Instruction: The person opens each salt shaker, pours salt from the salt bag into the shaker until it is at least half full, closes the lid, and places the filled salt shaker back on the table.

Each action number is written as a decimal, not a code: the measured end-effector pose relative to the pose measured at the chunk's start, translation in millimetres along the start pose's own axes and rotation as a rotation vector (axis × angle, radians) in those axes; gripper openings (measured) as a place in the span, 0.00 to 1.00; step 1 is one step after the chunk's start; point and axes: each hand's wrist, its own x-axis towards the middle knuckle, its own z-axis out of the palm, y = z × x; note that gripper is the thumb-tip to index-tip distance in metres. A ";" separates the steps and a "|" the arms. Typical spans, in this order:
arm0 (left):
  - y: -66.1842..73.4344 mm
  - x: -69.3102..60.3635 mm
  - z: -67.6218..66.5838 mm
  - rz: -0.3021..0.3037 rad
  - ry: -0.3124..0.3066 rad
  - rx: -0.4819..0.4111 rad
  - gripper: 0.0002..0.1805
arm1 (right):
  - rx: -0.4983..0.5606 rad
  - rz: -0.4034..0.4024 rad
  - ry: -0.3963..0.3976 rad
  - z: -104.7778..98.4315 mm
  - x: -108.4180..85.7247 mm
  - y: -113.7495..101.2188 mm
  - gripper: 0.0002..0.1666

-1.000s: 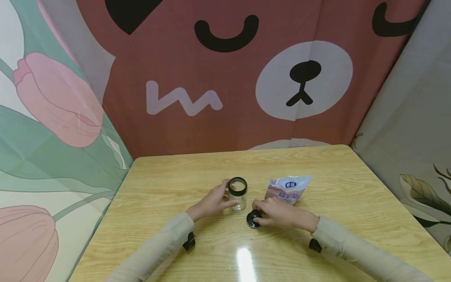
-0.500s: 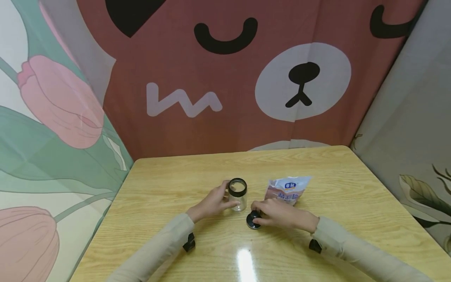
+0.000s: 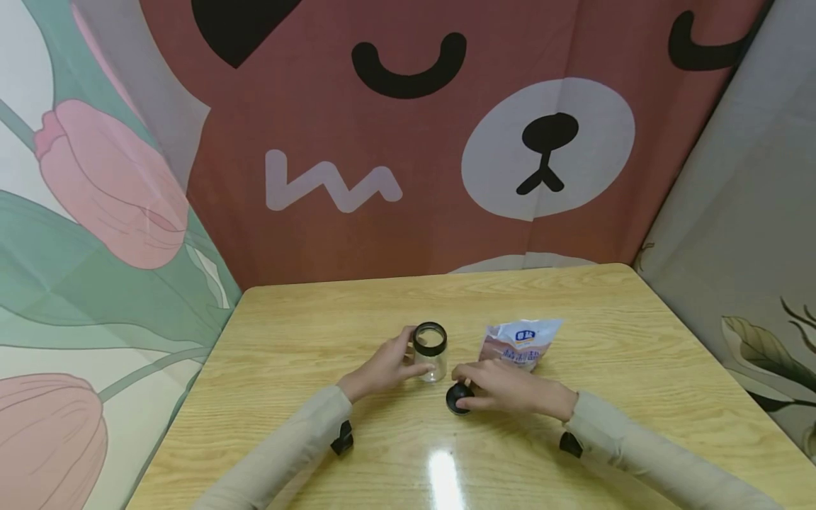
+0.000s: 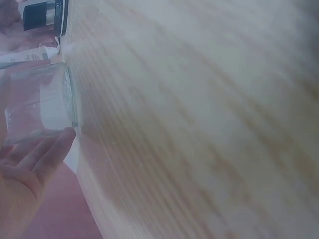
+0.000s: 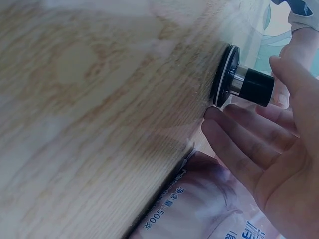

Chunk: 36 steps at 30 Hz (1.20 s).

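Observation:
A clear glass jar (image 3: 431, 365) with a black rim stands upright on the table, its mouth uncovered. My left hand (image 3: 382, 365) holds it from the left side, thumb in front and fingers behind. In the left wrist view, fingers (image 4: 47, 154) lie along the glass wall of the jar (image 4: 40, 102). A round black lid with a knob (image 3: 459, 398) lies flat to the right of the jar. Around its knob (image 5: 256, 87), my right hand (image 5: 279, 144) has loosely spread fingers; the thumb looks apart from the knob. Whether a fingertip touches it is hard to tell.
Just behind my right hand stands a printed salt bag (image 3: 523, 340), pink and white, its lower part partly covered by the hand. The wooden table (image 3: 306, 319) ends at a cloth backdrop (image 3: 331, 241). Dark wrist cameras (image 3: 342, 439) sit under both sleeves.
My right fingers have loosened from the lid's knob and shifted slightly, showing more of it. The left hand and jar stay put, as does the bag.

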 end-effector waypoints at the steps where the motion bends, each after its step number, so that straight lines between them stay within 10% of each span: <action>1: 0.3 -0.1 -0.1 -0.004 0.000 -0.001 0.39 | 0.004 0.000 -0.001 -0.1 -0.1 0.0 0.24; 36: 1.1 -0.1 -1.5 -0.021 -0.010 0.009 0.44 | -0.025 -0.026 0.082 -5.2 -6.1 -1.7 0.16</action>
